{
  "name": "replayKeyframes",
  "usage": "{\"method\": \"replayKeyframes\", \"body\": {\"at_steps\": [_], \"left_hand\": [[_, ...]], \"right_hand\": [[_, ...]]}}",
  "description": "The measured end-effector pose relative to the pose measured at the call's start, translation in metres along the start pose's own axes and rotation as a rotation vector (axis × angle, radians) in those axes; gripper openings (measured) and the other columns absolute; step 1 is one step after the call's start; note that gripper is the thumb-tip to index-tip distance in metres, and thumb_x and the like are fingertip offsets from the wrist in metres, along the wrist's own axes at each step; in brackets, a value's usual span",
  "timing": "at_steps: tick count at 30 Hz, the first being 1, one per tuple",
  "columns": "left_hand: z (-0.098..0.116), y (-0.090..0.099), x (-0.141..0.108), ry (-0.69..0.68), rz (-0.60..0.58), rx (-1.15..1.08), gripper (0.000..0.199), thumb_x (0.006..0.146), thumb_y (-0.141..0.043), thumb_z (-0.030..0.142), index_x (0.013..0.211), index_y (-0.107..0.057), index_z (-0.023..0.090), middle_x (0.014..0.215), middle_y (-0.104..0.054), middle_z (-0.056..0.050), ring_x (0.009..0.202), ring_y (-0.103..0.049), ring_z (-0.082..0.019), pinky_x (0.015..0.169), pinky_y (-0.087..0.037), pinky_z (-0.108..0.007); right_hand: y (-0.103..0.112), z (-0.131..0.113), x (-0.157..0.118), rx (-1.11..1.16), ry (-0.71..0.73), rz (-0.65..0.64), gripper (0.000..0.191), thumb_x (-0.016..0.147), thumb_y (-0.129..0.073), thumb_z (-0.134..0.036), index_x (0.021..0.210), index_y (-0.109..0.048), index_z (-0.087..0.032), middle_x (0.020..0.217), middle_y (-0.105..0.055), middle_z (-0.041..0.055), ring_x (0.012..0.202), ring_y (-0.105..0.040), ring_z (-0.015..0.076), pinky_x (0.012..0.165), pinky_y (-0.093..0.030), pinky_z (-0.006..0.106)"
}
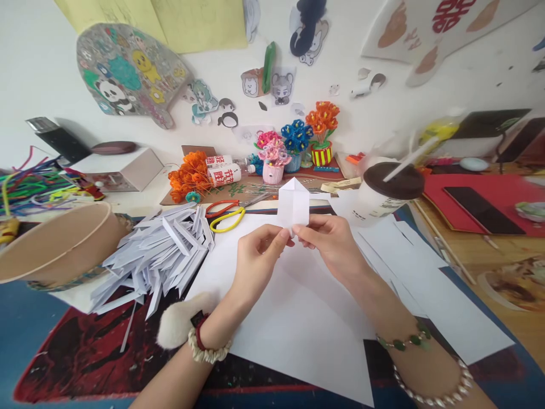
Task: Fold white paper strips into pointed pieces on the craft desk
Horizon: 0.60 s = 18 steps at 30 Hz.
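Observation:
A small folded white paper (293, 205), its top creased to a point, is held upright above a large white sheet (298, 318). My left hand (259, 253) pinches its lower left edge between thumb and fingers. At the lower right edge, my right hand (330, 241) grips the same paper, and the two thumbs nearly meet at its bottom. To the left lies a heap of folded white paper strips (164, 250). Scissors with red and yellow handles (227, 215) rest just beyond my left hand.
A lidded cup with a straw (389, 190) stands beyond my right hand. White sheets (430, 289) lie at the right. A round tan container (55, 241) is at far left, with a fluffy white object (181, 324) near my left wrist. Craft flowers (298, 139) line the back.

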<state>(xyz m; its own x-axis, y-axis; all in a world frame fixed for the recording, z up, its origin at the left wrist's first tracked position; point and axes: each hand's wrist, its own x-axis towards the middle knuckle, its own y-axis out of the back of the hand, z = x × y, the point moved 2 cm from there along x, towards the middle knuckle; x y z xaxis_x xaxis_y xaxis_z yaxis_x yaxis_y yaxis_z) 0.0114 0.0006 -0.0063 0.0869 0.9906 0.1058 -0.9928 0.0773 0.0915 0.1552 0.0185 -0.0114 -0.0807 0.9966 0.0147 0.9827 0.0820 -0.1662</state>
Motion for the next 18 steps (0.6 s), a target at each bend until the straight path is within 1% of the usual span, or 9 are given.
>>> {"method": "replayKeyframes", "body": {"at_steps": [3,7,10,13,18], "left_hand": [[-0.0004,-0.0008,0.0001,0.014,0.004,-0.028,0.019,0.084,-0.064,0.033,0.076,-0.067,0.016,0.071,-0.067,-0.001,0.060,-0.053,-0.010,0.057,-0.041,-0.021],[-0.0007,-0.0015,0.0001,-0.011,0.027,-0.013,0.017,0.084,-0.066,0.031,0.075,-0.066,0.016,0.071,-0.066,-0.001,0.062,-0.055,-0.010,0.059,-0.043,-0.022],[-0.0008,-0.0022,-0.0004,-0.036,0.045,0.000,0.017,0.084,-0.065,0.030,0.075,-0.065,0.016,0.070,-0.066,-0.001,0.063,-0.056,-0.010,0.060,-0.044,-0.022],[0.0000,-0.0027,-0.0012,-0.053,0.060,0.028,0.017,0.084,-0.065,0.031,0.075,-0.065,0.017,0.070,-0.066,0.000,0.064,-0.057,-0.011,0.061,-0.044,-0.022],[0.0021,-0.0035,-0.0029,-0.079,0.090,0.102,0.019,0.085,-0.064,0.032,0.072,-0.063,0.017,0.071,-0.066,-0.001,0.064,-0.057,-0.012,0.061,-0.045,-0.024]], "right_hand": [[0.0004,0.0008,0.0000,0.016,-0.009,0.006,0.006,0.071,-0.072,-0.024,0.067,-0.073,-0.020,0.058,-0.061,-0.0017,0.056,-0.050,0.0092,0.053,-0.038,0.025],[0.0005,0.0014,0.0002,0.014,-0.013,0.013,0.007,0.071,-0.072,-0.025,0.067,-0.072,-0.020,0.057,-0.060,-0.0017,0.055,-0.050,0.0095,0.053,-0.036,0.025],[0.0002,0.0009,0.0002,0.011,-0.016,0.017,0.010,0.070,-0.072,-0.026,0.063,-0.070,-0.019,0.055,-0.058,-0.0019,0.054,-0.048,0.0096,0.051,-0.035,0.026],[0.0000,-0.0003,-0.0001,0.005,-0.016,0.017,0.012,0.070,-0.072,-0.026,0.060,-0.069,-0.019,0.054,-0.057,-0.0020,0.053,-0.048,0.0097,0.051,-0.035,0.026],[0.0001,-0.0011,-0.0009,-0.008,-0.007,0.011,0.013,0.071,-0.071,-0.027,0.062,-0.069,-0.019,0.056,-0.058,-0.0011,0.054,-0.049,0.0107,0.052,-0.037,0.026]]}}
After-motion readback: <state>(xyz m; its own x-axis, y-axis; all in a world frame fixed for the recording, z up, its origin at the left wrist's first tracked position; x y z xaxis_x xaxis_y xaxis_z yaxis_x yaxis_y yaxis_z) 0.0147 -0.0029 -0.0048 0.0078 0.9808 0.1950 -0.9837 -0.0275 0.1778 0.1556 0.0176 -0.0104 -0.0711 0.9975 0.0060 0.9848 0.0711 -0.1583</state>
